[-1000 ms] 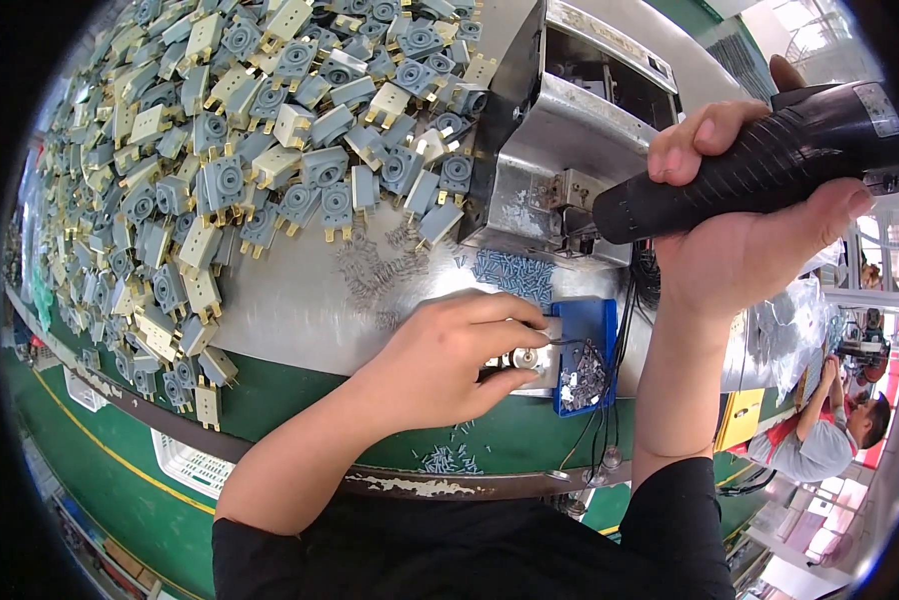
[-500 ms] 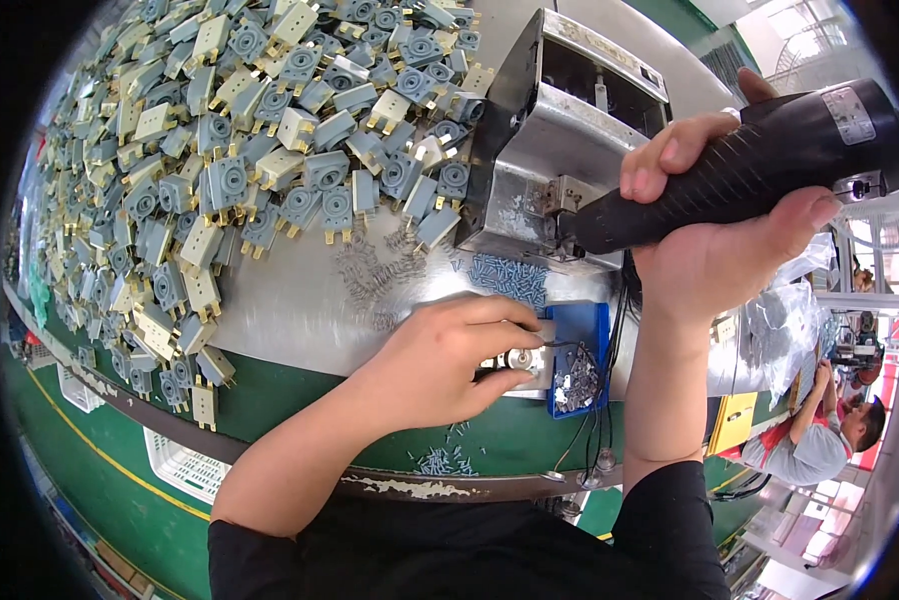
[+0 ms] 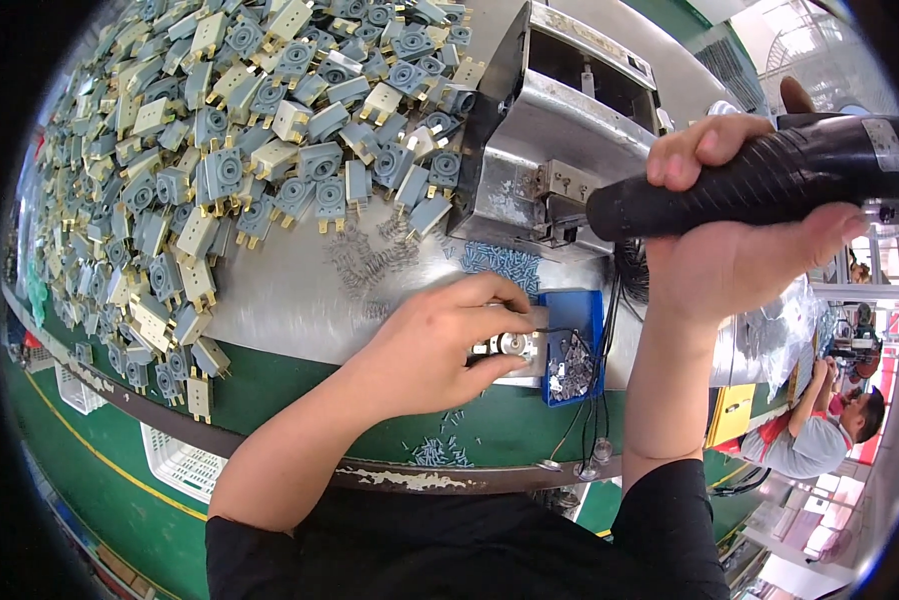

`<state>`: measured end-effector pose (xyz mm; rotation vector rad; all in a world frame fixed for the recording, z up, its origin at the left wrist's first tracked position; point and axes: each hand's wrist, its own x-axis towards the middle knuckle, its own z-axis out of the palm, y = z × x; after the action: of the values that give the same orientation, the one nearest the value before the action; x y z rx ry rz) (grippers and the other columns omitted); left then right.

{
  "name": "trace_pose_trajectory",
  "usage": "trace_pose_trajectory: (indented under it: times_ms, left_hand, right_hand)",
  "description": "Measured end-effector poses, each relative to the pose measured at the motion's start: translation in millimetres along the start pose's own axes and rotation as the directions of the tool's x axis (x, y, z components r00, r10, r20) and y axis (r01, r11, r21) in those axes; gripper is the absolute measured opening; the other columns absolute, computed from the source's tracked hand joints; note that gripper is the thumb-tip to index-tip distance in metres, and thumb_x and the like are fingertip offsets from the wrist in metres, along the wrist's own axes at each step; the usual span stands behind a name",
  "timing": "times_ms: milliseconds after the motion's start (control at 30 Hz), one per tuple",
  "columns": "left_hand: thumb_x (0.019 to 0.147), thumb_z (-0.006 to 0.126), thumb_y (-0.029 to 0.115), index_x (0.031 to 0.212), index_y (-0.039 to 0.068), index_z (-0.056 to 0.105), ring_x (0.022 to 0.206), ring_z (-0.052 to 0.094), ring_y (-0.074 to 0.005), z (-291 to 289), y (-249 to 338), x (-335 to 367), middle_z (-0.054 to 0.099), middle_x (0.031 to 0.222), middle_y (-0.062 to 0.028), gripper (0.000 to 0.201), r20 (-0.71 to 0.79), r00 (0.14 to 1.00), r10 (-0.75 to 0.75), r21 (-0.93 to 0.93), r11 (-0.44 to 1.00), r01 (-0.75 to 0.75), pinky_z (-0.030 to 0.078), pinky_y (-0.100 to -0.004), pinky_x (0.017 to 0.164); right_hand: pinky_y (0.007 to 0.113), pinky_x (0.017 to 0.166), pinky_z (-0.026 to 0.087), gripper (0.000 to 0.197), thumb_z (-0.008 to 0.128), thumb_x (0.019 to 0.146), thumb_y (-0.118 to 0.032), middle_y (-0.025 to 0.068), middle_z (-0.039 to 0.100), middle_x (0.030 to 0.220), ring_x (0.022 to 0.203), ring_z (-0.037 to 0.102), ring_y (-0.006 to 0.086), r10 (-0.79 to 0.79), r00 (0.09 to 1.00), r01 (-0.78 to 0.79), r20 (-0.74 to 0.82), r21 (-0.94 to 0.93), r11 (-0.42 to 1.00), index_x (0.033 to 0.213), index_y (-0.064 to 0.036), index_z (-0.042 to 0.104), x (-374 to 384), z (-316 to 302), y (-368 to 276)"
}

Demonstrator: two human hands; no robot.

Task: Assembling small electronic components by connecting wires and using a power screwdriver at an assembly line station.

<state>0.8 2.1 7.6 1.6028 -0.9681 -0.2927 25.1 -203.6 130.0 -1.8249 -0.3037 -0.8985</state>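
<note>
**Left hand (image 3: 452, 338) on part (image 3: 513, 344), right hand (image 3: 708, 262) on driver (image 3: 745, 180)**

Clock directions from mid-view, left to right.

White crate (image 3: 178, 462) at 8, on the green floor (image 3: 100, 455) past the bench's near edge. Pile of blocks (image 3: 225, 172) fills 9 to 12: grey and cream, brass prongs, heaped every which way on the metal bench (image 3: 280, 305). Springs (image 3: 355, 262) lie loose at 10, just off the pile's lower right corner; they look like fine coils, too small to be sure.

Left hand is just below centre, forearm in from 7. Fingers bent and mostly closed, thumb at 5 on the hand, index at 2, small metal part pinched between them. Part has a round centre and sits just short of the tray (image 3: 573, 308). Loose screws (image 3: 440, 452) at 6 on the green strip (image 3: 290, 400); bigger heap of blue screws (image 3: 505, 262) at 1, above the hand.

Metal box (image 3: 530, 150) at 1, open-topped, worn. Blue tray at 4, small metal clips (image 3: 573, 372) in its lower half, dark cables (image 3: 620, 285) along its right side.

Right hand at 3, closed round the black driver, thumb stretched along the underside. Driver lies near level, nose toward 9, right by the box; can't tell if the tip touches. Yellow bin (image 3: 733, 415) and co-worker (image 3: 810, 440) at 4, well apart from the work.
</note>
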Motion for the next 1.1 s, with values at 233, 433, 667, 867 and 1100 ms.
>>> trace_pose_trajectory:
  times_ms: [233,433,667,867,1100]
  left_hand:
    - [0.079,0.086,0.007,0.107,0.002,0.076,0.106,0.072,-0.0329,0,-1,1,0.072,0.117,-0.0148,0.030,0.010,1.000,0.000,0.014,1.000,0.000,0.059,-0.0412,0.091]
    - [0.078,0.086,0.006,0.107,0.002,0.076,0.106,0.073,-0.0326,-2,0,2,0.072,0.117,-0.0145,0.031,0.017,1.000,-0.011,-0.003,1.000,0.011,0.059,-0.0409,0.091]
    - [0.078,0.087,0.007,0.107,0.002,0.076,0.105,0.073,-0.0325,-2,0,1,0.072,0.117,-0.0145,0.031,0.012,1.000,0.006,0.008,1.000,-0.007,0.059,-0.0406,0.089]
    - [0.078,0.086,0.007,0.107,0.002,0.076,0.105,0.073,-0.0334,0,0,-1,0.072,0.117,-0.0146,0.030,0.018,1.000,-0.023,-0.011,1.000,0.024,0.059,-0.0411,0.090]
    - [0.079,0.084,0.005,0.108,0.000,0.076,0.105,0.072,-0.0343,0,-3,0,0.072,0.116,-0.0152,0.030,0.009,1.000,0.002,0.018,1.000,-0.002,0.058,-0.0407,0.091]
  right_hand:
    - [0.037,0.060,0.051,0.105,0.036,0.090,-0.093,0.0094,0.060,0.081,0.063,0.060,0.0212,0.134,0.990,-0.127,-0.044,0.143,0.982,0.139,-0.0006,0.046,1,6,10]
    - [0.038,0.059,0.051,0.098,0.034,0.093,-0.091,0.0101,0.060,0.081,0.062,0.059,0.0227,0.124,0.989,-0.115,-0.077,0.112,0.987,0.133,-0.0020,0.048,3,12,10]
    - [0.039,0.059,0.050,0.095,0.035,0.094,-0.089,0.0103,0.058,0.081,0.060,0.057,0.0218,0.118,0.993,-0.117,-0.004,0.094,0.989,0.135,-0.0034,0.047,3,10,8]
    - [0.038,0.059,0.049,0.096,0.038,0.093,-0.090,0.0096,0.058,0.081,0.061,0.055,0.0214,0.171,0.984,-0.155,-0.056,0.220,0.963,0.135,-0.0036,0.047,-2,18,7]
    - [0.037,0.056,0.051,0.109,0.041,0.087,-0.093,0.0113,0.060,0.084,0.062,0.060,0.0220,0.196,0.921,-0.343,0.336,0.464,0.817,0.133,0.0055,0.042,-22,-15,-27]
